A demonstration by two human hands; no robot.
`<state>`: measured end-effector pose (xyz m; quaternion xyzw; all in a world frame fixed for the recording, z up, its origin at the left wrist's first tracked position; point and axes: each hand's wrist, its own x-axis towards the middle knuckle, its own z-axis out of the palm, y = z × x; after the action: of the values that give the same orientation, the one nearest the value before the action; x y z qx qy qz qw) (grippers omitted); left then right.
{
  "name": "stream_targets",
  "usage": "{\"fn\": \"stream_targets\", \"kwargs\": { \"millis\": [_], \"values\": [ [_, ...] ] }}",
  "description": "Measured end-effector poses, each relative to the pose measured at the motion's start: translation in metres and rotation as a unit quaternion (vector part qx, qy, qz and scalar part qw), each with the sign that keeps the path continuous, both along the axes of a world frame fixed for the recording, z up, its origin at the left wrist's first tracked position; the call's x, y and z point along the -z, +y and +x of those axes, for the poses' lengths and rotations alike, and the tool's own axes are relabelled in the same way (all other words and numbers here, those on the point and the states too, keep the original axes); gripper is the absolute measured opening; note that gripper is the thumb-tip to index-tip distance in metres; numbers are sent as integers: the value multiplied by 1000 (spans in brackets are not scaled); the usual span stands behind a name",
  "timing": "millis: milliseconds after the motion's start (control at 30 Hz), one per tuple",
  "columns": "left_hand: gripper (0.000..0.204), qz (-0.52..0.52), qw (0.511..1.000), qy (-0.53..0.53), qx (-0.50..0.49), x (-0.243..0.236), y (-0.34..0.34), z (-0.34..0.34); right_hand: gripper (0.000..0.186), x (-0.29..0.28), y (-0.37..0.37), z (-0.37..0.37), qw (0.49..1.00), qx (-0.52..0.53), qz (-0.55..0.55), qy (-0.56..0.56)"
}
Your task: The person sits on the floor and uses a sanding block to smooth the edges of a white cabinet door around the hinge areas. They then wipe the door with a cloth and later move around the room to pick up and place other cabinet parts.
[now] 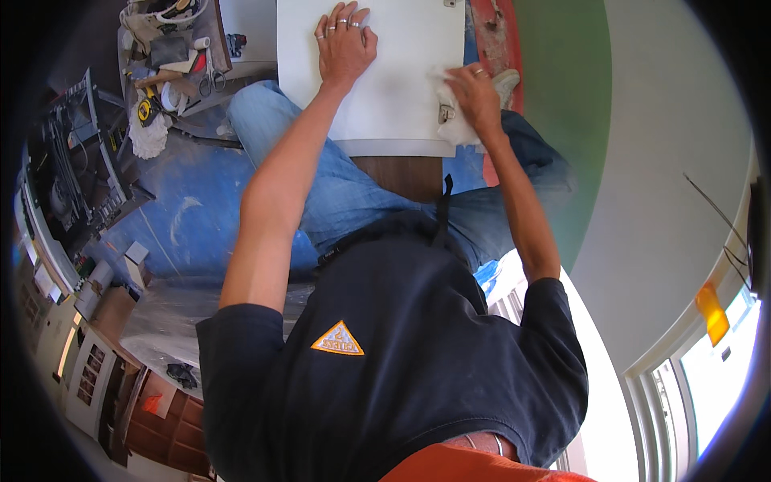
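A flat white panel, like a cabinet door (pixel 393 88), lies in front of my crossed legs. My left hand (pixel 345 44) rests on its upper left part, fingers laid over the surface and the thumb apart, with nothing held. At the panel's right edge my right hand (pixel 478 96) grips a white cloth (pixel 456 128), its fingers closed over it. Beside the cloth is a metal hinge (pixel 446 113) on the panel's edge. Another metal fitting (pixel 450 3) shows at the upper right edge of the panel. Part of the cloth is hidden under my right hand.
At upper left a cluttered stand holds scissors (pixel 212 79), a yellow tape measure (pixel 148 108) and other tools. A dark metal frame (pixel 88 153) stands at far left. Blue covering (pixel 201 193) lies on the floor. A green and white wall (pixel 562 72) rises close on my right.
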<state>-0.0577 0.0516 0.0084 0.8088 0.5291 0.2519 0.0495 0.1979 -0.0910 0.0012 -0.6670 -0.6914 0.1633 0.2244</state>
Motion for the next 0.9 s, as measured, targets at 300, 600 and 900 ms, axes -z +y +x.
{"fn": "stream_targets", "kwargs": {
  "millis": [300, 600, 900],
  "values": [
    [34, -14, 998, 53, -26, 9, 6, -1, 28, -17, 39, 28, 991, 98, 3, 94],
    [36, -27, 998, 58, -19, 5, 4, 0, 26, -5, 118, 7, 991, 91, 102, 12],
    [36, -47, 996, 65, -27, 3, 3, 0, 21, -10, 111, -2, 994, 86, 48, -35]
  ]
}}
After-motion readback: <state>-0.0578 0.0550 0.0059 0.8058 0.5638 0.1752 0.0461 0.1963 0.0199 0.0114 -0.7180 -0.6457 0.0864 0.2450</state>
